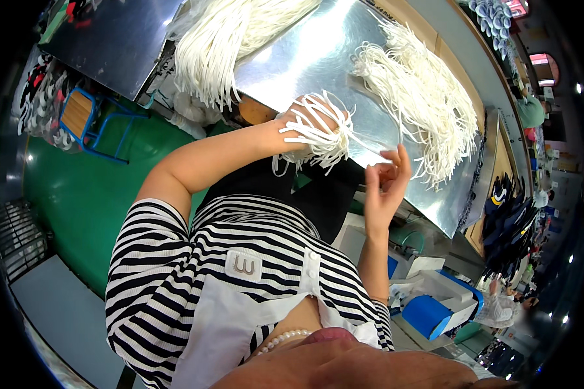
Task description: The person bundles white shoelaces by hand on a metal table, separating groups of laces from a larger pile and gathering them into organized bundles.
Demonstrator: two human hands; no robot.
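My left hand (313, 111) is wrapped round a bunch of thin white cords (331, 144), above the near edge of the metal tabletop. Many loose ends of the bunch stick out over its fingers and hang below. To the right of it, my right hand (388, 178) is raised with curled fingers. A pale strand runs from the bunch to these fingers, and they appear to grip it; the exact hold is small and partly hidden. A large pile of white cords (428, 97) lies beyond my right hand. Another thick bundle of white cords (224, 45) lies at the far left of the tabletop.
The shiny metal table (292, 71) has a raised wooden edge at the back. A blue-framed stool (87, 117) stands on the green floor at left. Right of me are a blue and white machine (431, 311) and a heap of dark pieces (509, 220). People work farther off.
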